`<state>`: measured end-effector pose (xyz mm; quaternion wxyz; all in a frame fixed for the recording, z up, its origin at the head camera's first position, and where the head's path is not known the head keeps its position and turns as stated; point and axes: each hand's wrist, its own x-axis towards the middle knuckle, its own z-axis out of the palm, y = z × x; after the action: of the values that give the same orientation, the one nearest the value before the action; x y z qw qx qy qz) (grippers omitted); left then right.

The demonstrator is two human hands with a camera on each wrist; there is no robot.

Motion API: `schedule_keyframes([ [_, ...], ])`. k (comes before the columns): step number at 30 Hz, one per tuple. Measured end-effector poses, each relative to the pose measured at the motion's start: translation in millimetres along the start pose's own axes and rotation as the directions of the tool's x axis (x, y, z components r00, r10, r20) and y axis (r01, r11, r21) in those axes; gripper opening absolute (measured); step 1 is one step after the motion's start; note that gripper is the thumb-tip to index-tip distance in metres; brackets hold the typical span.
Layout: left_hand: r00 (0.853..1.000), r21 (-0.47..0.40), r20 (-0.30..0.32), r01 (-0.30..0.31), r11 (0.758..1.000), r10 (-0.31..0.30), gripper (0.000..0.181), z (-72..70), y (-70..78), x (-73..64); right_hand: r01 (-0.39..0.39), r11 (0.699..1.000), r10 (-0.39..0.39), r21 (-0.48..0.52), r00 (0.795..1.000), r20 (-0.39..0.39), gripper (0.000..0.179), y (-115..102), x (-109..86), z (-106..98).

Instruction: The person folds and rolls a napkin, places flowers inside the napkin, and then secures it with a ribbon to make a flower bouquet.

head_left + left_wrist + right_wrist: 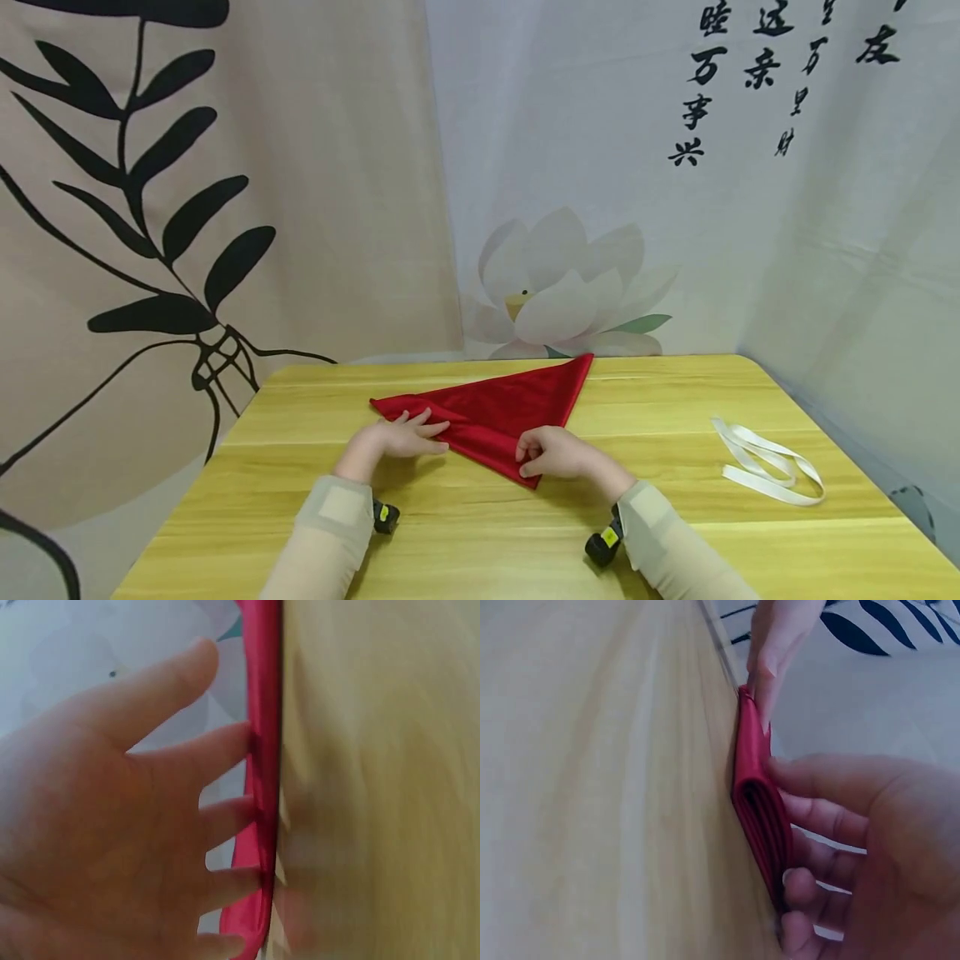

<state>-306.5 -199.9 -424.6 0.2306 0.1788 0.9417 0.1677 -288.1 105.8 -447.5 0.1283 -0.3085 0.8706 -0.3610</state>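
A shiny red cloth (pixel 517 400), roughly triangular, lies on the wooden table with a folded band along its near side. My left hand (pixel 397 437) rests at its left part, fingers spread and straight. In the left wrist view the fingertips of that hand meet the red cloth (pixel 262 682) close over the tabletop. My right hand (pixel 558 452) is at the near right corner with fingers bent. The right wrist view shows its thumb and curled fingers around the layered end of the red cloth (pixel 751 746).
A loosely looped white ribbon (pixel 780 471) lies on the right side of the wooden table (pixel 465 550). Behind the table hangs a pale curtain (pixel 360 183) printed with dark leaves, a lotus and characters. Each wrist carries a small black camera (pixel 603 546).
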Motion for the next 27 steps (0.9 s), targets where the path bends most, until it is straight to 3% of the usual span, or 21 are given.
schedule_keyframes([
  [6, 1.0, -0.083, -0.001, -0.011, 0.996, 0.011, 0.065, -3.6, 2.9, -1.8, -0.048, 0.986, 0.046, 0.157, 0.999, 0.016, 0.006, 6.5, -0.4, -1.1],
  [12, 0.999, -0.071, -0.007, -0.035, 0.997, 0.035, 0.064, -3.6, 1.5, -3.0, -0.05, 0.973, 0.047, 0.228, 0.999, 0.018, 0.008, 12.2, -0.9, 0.0],
  [27, 0.994, -0.113, -0.007, -0.106, 0.988, 0.106, 0.062, -3.0, -13.4, -2.8, -0.035, 0.999, 0.035, 0.035, 0.999, 0.003, 0.029, 9.6, -4.0, 6.0],
])
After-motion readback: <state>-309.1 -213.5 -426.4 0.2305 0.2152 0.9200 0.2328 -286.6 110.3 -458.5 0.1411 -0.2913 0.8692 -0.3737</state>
